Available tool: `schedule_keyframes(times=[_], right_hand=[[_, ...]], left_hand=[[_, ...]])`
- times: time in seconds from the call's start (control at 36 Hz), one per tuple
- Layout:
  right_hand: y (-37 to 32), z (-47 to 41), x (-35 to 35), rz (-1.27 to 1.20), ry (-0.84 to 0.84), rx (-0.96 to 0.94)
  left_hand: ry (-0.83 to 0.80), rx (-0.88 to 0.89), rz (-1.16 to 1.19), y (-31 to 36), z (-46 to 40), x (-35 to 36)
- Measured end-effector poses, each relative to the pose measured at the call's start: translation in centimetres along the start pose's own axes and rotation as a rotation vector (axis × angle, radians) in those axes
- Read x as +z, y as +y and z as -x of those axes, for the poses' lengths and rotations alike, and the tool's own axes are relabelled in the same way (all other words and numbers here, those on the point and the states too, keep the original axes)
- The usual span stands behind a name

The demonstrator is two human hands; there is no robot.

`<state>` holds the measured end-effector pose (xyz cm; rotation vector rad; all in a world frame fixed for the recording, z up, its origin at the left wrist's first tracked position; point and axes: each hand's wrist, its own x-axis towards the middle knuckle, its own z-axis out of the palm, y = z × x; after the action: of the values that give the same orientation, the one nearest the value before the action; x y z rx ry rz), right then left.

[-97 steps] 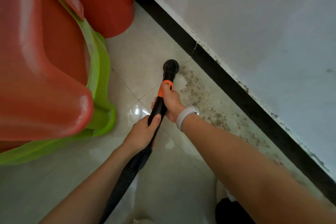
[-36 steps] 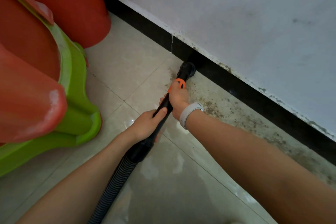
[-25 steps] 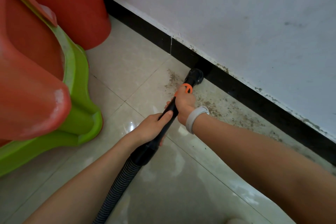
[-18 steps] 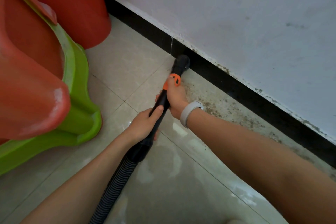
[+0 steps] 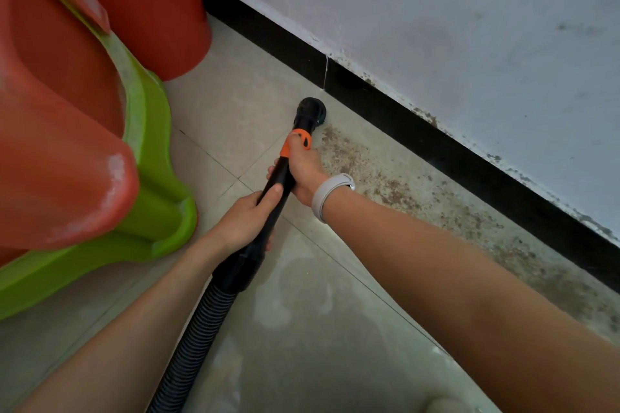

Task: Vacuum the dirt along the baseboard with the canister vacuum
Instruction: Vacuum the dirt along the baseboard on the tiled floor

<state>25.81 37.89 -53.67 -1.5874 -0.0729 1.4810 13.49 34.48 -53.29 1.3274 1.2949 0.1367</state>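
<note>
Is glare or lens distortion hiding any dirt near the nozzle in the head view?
Head view: soft, even light; faint sheen on the floor tiles, not on the dirt; wide-angle bowing of the baseboard; brush nozzle sharp, red stool blurred by closeness.

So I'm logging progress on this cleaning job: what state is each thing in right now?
Nozzle: on the floor beside the baseboard.
Dirt: still spread along the baseboard.
Wand: held by both hands.
Left hand: gripping the wand.
Right hand: gripping the wand.
</note>
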Motion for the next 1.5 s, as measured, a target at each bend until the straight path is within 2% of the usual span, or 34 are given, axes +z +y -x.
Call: schedule_keyframes(times=[0.22, 0.36, 0.69, 0.97, 1.22, 1.36, 1.5], right_hand=[[0.8, 0.9, -1.2, -0.101, 0.031, 0.022], [2.8, 2.5, -1.5, -0.100, 0.008, 0.048], [7.3, 5.8, 0.8, -0.016, -0.121, 0.188], [9.3, 7.8, -1.0, -0.037, -0.108, 0.240], [12.9, 8.6, -2.5, 0.089, -0.086, 0.292], [11.9, 8.2, -2.7, 0.092, -0.128, 0.245], [10.5, 6.3, -1.4, 0.131, -0.025, 0.159]], left_hand=[[-0.047, 0.022, -0.072, 0.1, 0.7, 0.4], [0.006, 0.008, -0.109, -2.2, 2.4, 1.1], [0.060, -0.145, -0.059, -6.5, 7.1, -0.2], [-0.018, -0.149, -0.127, -7.2, 9.7, 0.6], [-0.096, -0.163, -0.127, -9.0, 12.2, 0.8], [-0.019, -0.185, -0.109, -9.1, 11.9, 0.5], [-0.018, -0.229, -0.101, -9.2, 11.6, 0.0]])
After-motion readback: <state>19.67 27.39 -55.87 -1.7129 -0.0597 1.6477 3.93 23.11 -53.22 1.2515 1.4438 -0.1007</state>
